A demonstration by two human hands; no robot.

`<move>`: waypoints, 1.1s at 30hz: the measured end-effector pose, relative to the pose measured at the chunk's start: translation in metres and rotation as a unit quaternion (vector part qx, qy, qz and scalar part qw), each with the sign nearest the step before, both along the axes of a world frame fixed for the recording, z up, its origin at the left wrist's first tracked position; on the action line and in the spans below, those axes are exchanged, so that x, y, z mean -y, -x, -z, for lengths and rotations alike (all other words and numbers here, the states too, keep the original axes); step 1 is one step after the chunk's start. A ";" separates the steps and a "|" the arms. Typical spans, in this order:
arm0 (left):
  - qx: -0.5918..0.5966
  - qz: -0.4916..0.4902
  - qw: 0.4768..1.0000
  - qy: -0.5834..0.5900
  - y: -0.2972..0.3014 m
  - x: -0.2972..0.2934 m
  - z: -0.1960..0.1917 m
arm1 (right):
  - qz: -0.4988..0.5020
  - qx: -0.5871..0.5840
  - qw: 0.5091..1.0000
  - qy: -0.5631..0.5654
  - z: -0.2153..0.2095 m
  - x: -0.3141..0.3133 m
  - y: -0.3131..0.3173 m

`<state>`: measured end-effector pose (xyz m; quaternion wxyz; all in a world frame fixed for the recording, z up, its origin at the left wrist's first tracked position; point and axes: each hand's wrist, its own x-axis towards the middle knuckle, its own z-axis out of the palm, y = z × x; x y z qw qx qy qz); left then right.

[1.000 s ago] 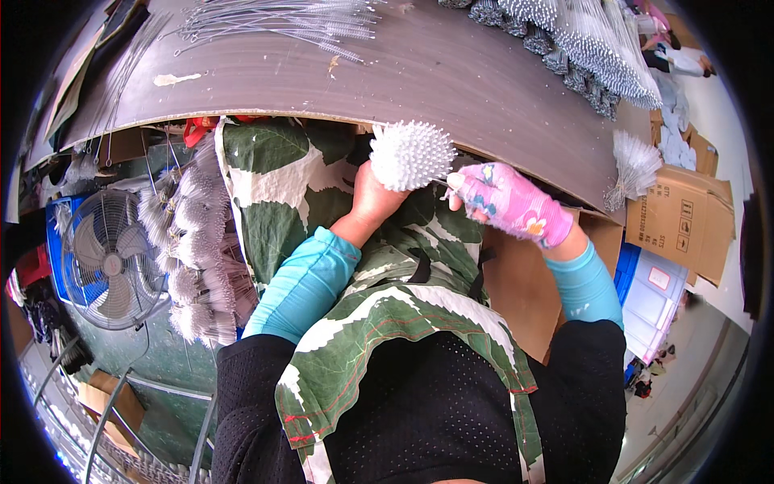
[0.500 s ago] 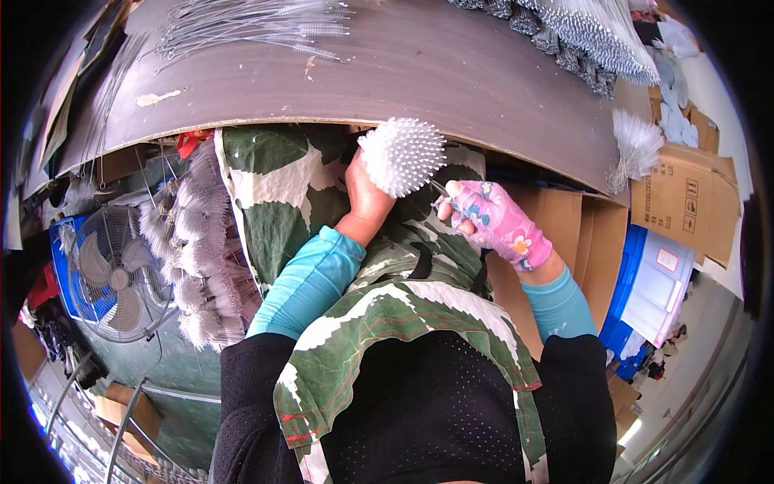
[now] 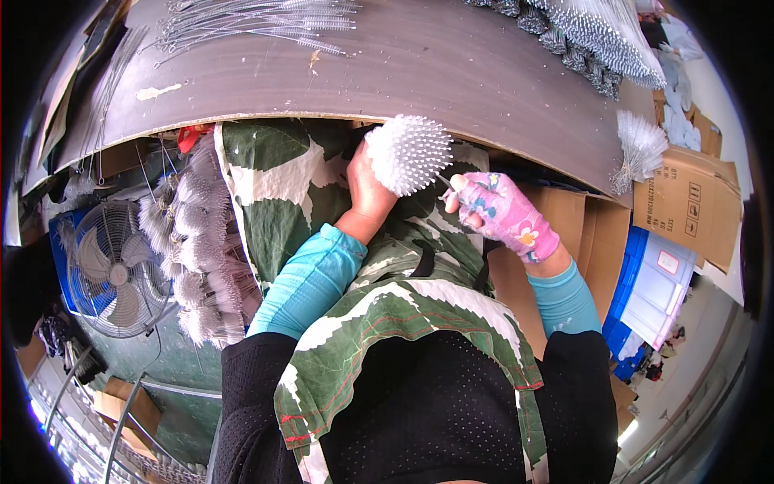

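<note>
My left hand point(image 3: 368, 192) grips a round white bristle brush head point(image 3: 409, 153) just below the edge of the brown table point(image 3: 451, 73). My right hand point(image 3: 498, 211), in a pink flowered glove, is closed on a thin metal tool whose tip touches the brush's lower right side. Both hands hover over my lap, which is covered by a green and white leaf-patterned apron point(image 3: 298, 177). Turquoise sleeves cover both forearms.
Thin wire brush stems point(image 3: 258, 20) lie at the table's far left; a heap of bristled wires point(image 3: 597, 36) lies at its far right. Finished white brushes point(image 3: 197, 242) are bunched at my left beside a floor fan point(image 3: 109, 270). Cardboard boxes point(image 3: 693, 202) and blue crates point(image 3: 645, 298) stand at right.
Both hands and the brush have shifted slightly down and left. My right hand has drawn closer to the brush, tool tip still against it.
</note>
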<state>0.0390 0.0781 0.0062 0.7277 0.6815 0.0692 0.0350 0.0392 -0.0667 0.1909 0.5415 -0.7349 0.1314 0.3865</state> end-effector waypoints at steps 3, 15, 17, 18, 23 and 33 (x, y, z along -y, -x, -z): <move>-0.006 -0.007 1.000 0.003 0.001 0.000 0.006 | -0.023 -0.014 1.000 0.001 0.002 0.004 -0.001; -0.002 -0.016 0.999 0.047 -0.002 0.000 0.005 | -0.060 -0.011 0.998 0.016 0.003 0.008 -0.016; 0.004 -0.005 1.000 -0.018 -0.003 0.000 0.003 | -0.074 -0.021 0.997 0.005 0.001 0.010 -0.023; -0.007 -0.011 0.999 0.047 -0.003 0.002 0.005 | -0.116 0.007 0.993 0.035 -0.003 0.008 -0.026; -0.038 -0.034 0.970 0.236 -0.004 0.006 0.006 | -0.332 0.163 0.908 0.195 -0.020 0.002 -0.048; 0.015 -0.031 0.998 0.055 -0.007 0.003 0.010 | -0.442 0.159 0.847 0.250 -0.037 -0.011 -0.066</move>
